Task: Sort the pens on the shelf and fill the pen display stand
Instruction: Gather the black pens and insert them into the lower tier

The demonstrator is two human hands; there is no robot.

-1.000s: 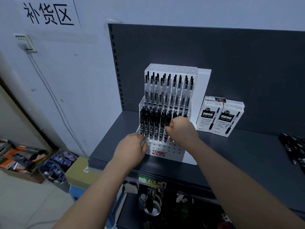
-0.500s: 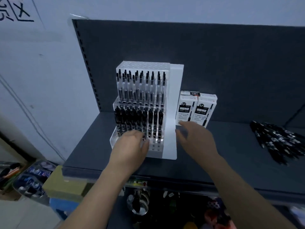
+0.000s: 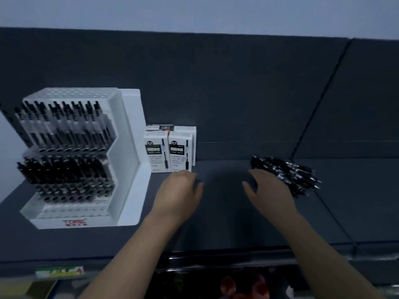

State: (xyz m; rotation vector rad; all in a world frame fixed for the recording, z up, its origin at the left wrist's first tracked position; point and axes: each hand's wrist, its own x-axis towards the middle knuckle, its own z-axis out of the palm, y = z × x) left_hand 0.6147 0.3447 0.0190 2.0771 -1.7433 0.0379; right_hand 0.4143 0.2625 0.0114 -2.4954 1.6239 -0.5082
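Ideally the right hand (image 3: 269,188), its grip spread at the pen pile (image 3: 289,175) centre right, should gather a few pens all pointing one way.

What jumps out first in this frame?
The white display stand at far left, its tiers packed with pens. A loose pile of black pens lies at right, the right hand open beside it; the left hand hovers before white pen boxes.

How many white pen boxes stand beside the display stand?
4. Front left box and front right box stand side by side right of the display stand; rear left box and rear right box show behind them. More may be hidden.
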